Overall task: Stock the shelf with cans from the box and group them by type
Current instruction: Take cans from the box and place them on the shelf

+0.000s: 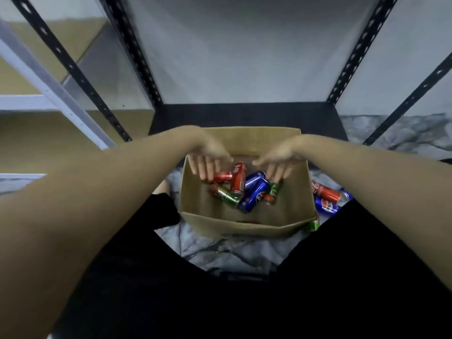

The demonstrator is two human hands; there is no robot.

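An open cardboard box (281, 216) sits on the floor in front of a black metal shelf (244, 116). Inside lie several cans: a red can (238, 176) tilted over a smaller red one (223, 176), a green can (226, 195), two blue cans (255, 195) and a green-and-red can (274, 193). My left hand (208, 161) reaches into the box with straight fingers, its tips at the small red can. My right hand (276, 162) reaches in too, fingers straight, tips near the green-and-red can. Neither hand holds anything.
Outside the box on the right lie a red can (325, 190), a blue can (326, 207) and a green can (313, 225). A white rack (49, 89) stands on the left. Grey crumpled cloth (232, 250) covers the floor; my dark-clothed legs flank the box.
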